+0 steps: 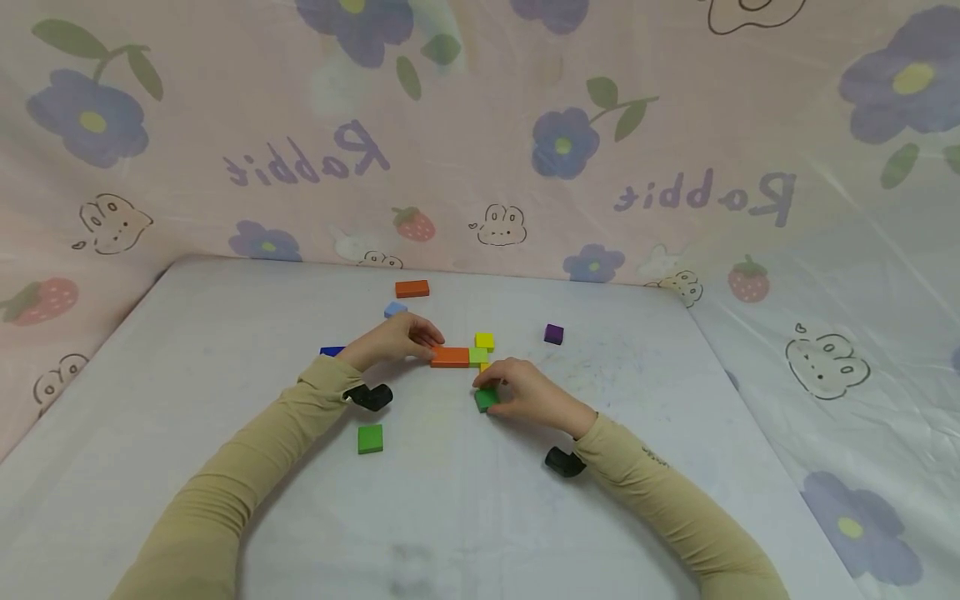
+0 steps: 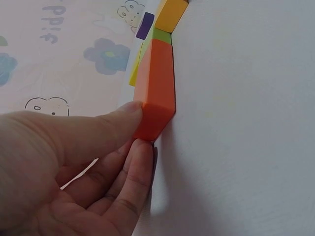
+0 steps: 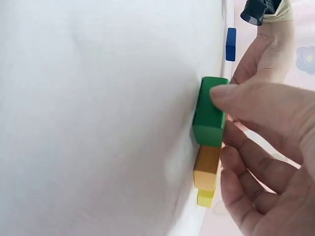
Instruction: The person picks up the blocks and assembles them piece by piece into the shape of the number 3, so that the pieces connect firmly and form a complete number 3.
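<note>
My left hand (image 1: 396,338) holds the left end of a long orange block (image 1: 452,357), its thumb on the block and fingertips at the end face. A light green block (image 1: 477,357) sits against the orange block's right end. Behind that lies a yellow block (image 1: 485,342), and in front a yellow-orange block (image 3: 206,167), partly hidden in the head view by my right hand (image 1: 534,395). Between thumb and fingers, the right hand pinches a dark green block (image 3: 210,113) at the near end of the yellow-orange one.
A lighter green block (image 1: 371,439) lies nearer, left of centre. Off to the right is a purple block (image 1: 554,334). Farther back are a light blue block (image 1: 395,310) and a red-orange block (image 1: 412,289). The left wrist partly covers a dark blue block (image 1: 332,351).
</note>
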The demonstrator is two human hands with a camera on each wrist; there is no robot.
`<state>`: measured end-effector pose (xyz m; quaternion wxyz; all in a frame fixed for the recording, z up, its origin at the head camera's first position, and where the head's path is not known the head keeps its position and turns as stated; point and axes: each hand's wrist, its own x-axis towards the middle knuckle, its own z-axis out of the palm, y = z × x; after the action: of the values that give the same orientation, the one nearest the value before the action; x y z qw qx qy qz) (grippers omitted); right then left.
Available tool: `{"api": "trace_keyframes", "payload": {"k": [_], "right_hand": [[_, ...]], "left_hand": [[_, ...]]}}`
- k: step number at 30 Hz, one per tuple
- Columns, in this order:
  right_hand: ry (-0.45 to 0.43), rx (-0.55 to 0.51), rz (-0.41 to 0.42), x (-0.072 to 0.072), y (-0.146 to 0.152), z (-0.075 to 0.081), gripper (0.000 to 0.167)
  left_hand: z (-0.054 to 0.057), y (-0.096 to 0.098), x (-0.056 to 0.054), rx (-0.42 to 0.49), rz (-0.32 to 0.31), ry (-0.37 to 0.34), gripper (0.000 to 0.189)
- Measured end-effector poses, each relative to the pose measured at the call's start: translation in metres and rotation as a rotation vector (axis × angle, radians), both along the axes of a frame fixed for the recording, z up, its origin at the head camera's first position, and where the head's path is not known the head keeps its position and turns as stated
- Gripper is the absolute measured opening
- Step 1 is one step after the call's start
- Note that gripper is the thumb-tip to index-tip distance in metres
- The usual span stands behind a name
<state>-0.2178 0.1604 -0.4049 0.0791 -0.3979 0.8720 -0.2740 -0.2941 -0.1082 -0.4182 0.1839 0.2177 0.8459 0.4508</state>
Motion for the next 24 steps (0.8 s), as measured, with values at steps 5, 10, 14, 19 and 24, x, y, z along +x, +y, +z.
{"api": "trace_keyframes", "payload": {"k": [5,10,14,19,24], "right_hand": [[-0.003,0.0,-0.003,-0.003,0.001,-0.001,0.034],[0.001,0.003,-0.002,-0.005,0.002,0.0,0.034],[0.003,-0.005,0.003,-0.006,0.002,0.003,0.033],[0.005,-0.017,0.004,-0.008,0.002,0.003,0.033],[0.01,-0.017,0.024,-0.01,0.003,-0.001,0.033]], "left_hand": [[0.001,0.0,0.002,0.018,0.001,-0.006,0.029],[0.0,0.0,0.001,0.015,0.007,-0.005,0.027],[0.001,0.001,0.002,0.003,0.014,-0.006,0.026],[0.003,0.001,0.003,0.001,0.016,-0.013,0.026],[0.0,0.001,0.002,0.013,0.009,-0.014,0.026]]}}
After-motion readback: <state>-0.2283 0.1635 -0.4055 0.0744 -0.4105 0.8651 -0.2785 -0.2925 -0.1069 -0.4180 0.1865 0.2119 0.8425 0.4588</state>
